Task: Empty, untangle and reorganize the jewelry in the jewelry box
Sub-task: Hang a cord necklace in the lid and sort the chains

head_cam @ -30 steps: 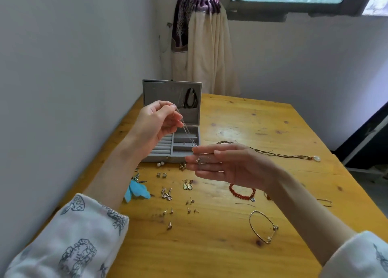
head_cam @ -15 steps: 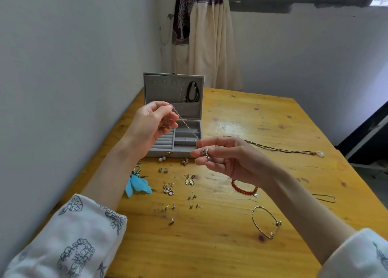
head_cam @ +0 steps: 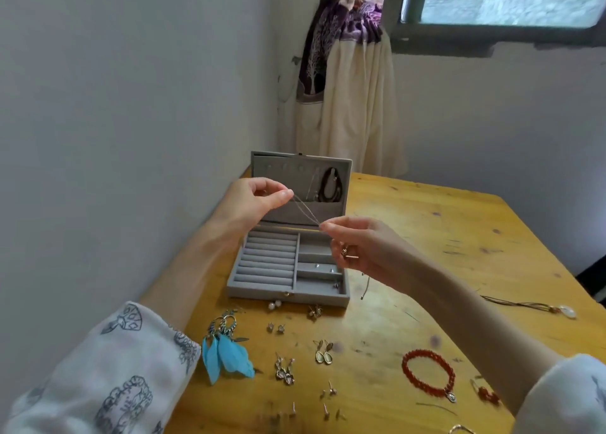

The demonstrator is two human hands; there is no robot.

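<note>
At the centre of the frame a thin chain (head_cam: 306,211) runs taut between 2 hands, above the open box (head_cam: 288,291). The left hand (head_cam: 254,200) pinches one end between thumb and forefinger. The right hand (head_cam: 364,250) pinches the other end at its fingertips, and its lower fingers curl round a small gold piece, probably the pendant or clasp.

The step in hand looks like untangling this chain. It is fine and would kink easily, so the strands are better eased apart with slack than pulled tight, and any knot is better worked loose over the table (head_cam: 459,223) than in the air.

The box stands at centre, lid up. In the lid's pocket, upper centre, hangs a dark bracelet (head_cam: 329,186), with a thin pale chain beside it. The ring rolls on the box's left half look bare. The 3 or so compartments on its right half hold a few tiny studs. So the box is not yet fully emptied.

Along the lower frame lie blue feather earrings (head_cam: 226,355), several small earring pairs and a red bead bracelet (head_cam: 428,374); at right a cord necklace (head_cam: 531,305).
</note>
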